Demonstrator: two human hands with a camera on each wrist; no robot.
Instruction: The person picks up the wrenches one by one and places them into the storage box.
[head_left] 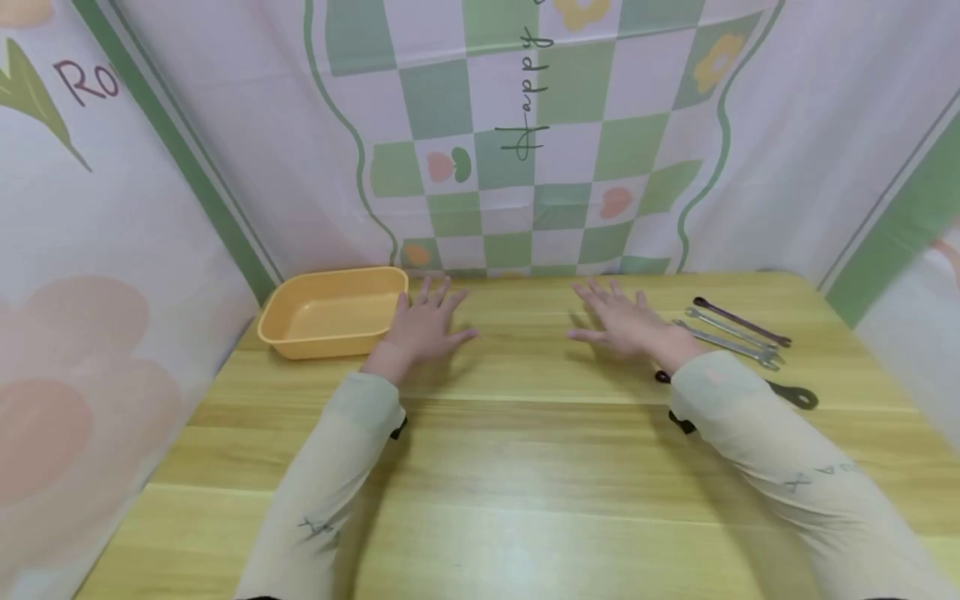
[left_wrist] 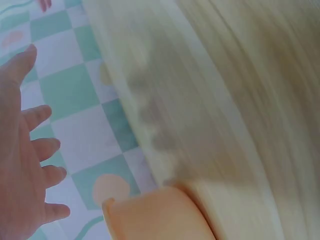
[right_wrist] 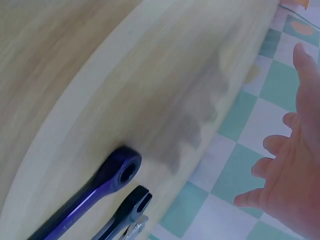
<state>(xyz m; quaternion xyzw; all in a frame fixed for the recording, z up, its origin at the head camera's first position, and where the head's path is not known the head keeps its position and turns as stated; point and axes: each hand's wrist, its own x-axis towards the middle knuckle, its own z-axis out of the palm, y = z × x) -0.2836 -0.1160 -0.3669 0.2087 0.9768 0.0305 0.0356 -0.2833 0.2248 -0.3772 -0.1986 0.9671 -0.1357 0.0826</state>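
My left hand (head_left: 426,325) hovers with fingers spread beside the right end of a yellow plastic basin (head_left: 330,346) and holds nothing. My right hand (head_left: 626,323), also spread and holding nothing, hovers left of several wrenches; its shadow falls on the tabletop. A purple wrench (head_left: 742,322) lies farthest back, with two silver wrenches (head_left: 731,329) in front of it. Nearest lies a dark wrench (head_left: 797,395), its middle hidden by my right sleeve. In the right wrist view, a purple ring end (right_wrist: 120,170) and an open jaw end (right_wrist: 131,207) show close up.
A wooden table (head_left: 495,467) stretches beneath both arms. Behind it hangs a curtain (head_left: 502,208) with green and white checks, and printed cloth (head_left: 112,333) also hangs at the left side. The basin stands at the table's back left.
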